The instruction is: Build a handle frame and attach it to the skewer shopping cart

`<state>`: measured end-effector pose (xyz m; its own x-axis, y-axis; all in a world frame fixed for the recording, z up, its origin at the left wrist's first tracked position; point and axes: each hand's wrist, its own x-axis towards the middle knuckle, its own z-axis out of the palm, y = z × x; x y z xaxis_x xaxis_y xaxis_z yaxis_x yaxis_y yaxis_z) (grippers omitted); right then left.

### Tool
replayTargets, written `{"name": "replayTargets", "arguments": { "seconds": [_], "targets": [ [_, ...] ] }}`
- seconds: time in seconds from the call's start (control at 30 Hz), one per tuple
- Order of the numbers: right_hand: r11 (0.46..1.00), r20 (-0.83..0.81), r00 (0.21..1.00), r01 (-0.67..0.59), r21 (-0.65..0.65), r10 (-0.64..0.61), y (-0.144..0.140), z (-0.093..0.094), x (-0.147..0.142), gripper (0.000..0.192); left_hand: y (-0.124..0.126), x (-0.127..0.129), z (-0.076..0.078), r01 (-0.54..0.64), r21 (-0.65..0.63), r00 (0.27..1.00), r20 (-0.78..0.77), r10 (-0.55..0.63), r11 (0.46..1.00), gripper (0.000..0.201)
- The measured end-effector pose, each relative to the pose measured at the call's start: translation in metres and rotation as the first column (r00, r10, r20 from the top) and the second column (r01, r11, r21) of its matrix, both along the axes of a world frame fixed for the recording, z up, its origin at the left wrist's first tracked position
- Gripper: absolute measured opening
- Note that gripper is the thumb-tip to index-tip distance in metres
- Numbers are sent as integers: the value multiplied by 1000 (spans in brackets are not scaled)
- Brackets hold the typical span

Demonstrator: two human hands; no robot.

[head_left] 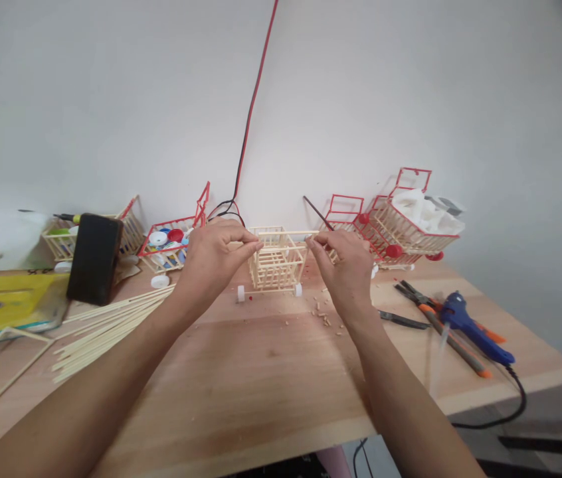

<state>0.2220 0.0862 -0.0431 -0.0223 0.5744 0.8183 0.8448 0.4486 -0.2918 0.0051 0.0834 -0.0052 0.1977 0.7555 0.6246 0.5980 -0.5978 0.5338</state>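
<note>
A small cart (277, 271) built of pale wooden sticks stands on the table on white round wheels (297, 290). A thin wooden stick (283, 232) runs level along its top edge. My left hand (220, 251) has thumb and forefinger pinched at the stick's left end, by the cart's upper left corner. At the other end, my right hand (343, 265) pinches it just past the cart's right side. Whether the stick touches the cart's rim cannot be made out.
Red-trimmed stick carts (413, 222) stand along the wall; one holds bottle caps (159, 238). Loose sticks (106, 332) and a black phone (94, 259) are left. Pliers (453, 342), a cutter (403, 320) and a blue glue gun (475, 330) lie right, its cord hanging over the edge.
</note>
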Motion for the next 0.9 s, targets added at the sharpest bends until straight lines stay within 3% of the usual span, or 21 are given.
{"name": "replayTargets", "arguments": {
  "seconds": [0.9],
  "targets": [
    [1000, 17, 1000, 20, 21, -21, -2, 0, -1, 17, 2, 0, -2, 0, 6, 1000, -1, 0, 1000, 14]
  ]
}}
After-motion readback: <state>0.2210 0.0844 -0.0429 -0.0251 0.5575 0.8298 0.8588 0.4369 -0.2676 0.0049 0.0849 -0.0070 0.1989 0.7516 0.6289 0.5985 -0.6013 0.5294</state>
